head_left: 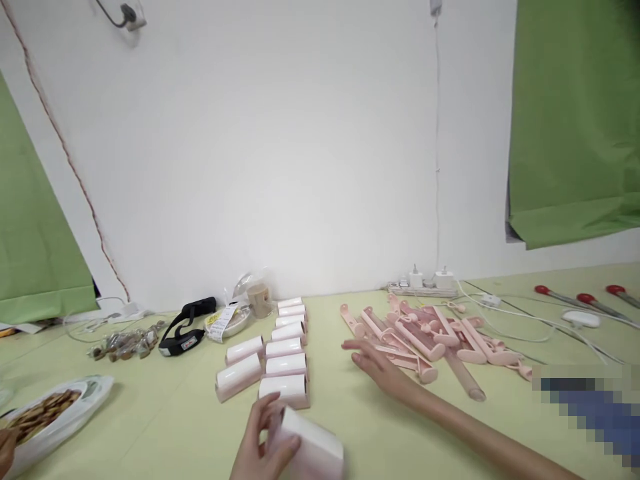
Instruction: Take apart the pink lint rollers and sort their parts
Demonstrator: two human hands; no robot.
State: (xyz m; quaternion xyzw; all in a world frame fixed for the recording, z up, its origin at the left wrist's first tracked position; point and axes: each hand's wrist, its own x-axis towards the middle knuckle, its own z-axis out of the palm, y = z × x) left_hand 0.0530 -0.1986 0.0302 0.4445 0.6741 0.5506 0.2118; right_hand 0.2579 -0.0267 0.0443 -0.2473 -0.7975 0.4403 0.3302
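My left hand point(260, 440) is closed around one end of a white, round-topped hollow piece point(317, 443), tilted at the front edge of the view. Just beyond it stand rows of similar white pieces with pale pink sides point(285, 365). My right hand point(375, 370) is stretched out over the table with its fingers apart and nothing in them. Beside its fingertips lies a loose pile of pale pink plastic parts point(415, 337), long strips with rounded ends. A clear pinkish tube point(465, 377) sticks out of the pile towards me.
On the left are a bagged plate of brown food point(97, 390), another person's hand point(6, 453), small wrapped items point(125, 343) and a black strap point(185, 330). A power strip point(423, 288) lies by the wall, with cables and red-handled tools point(585, 299) to the right.
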